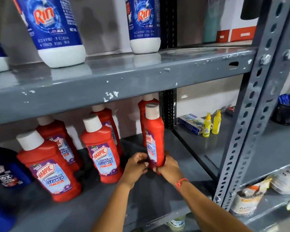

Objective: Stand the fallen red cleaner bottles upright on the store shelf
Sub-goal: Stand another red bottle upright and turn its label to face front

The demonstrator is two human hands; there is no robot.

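Observation:
Several red Harpic cleaner bottles with white caps stand upright on the grey shelf [157,198]. One red bottle [153,136] stands at the right end, its label turned to the left, and both hands grip its base. My left hand [136,166] holds the lower left side. My right hand [168,166], with an orange thread on its wrist, holds the lower right side. Another red bottle [143,106] stands right behind it. More red bottles stand at centre [101,151] and at left [47,168], each with one behind.
A dark blue bottle [5,173] is at the far left. The upper shelf [124,77] hangs low over the caps, carrying blue Rin bottles [146,24]. A perforated post [246,123] borders the right side. Yellow glue bottles [208,124] and boxes sit in the neighbouring bay.

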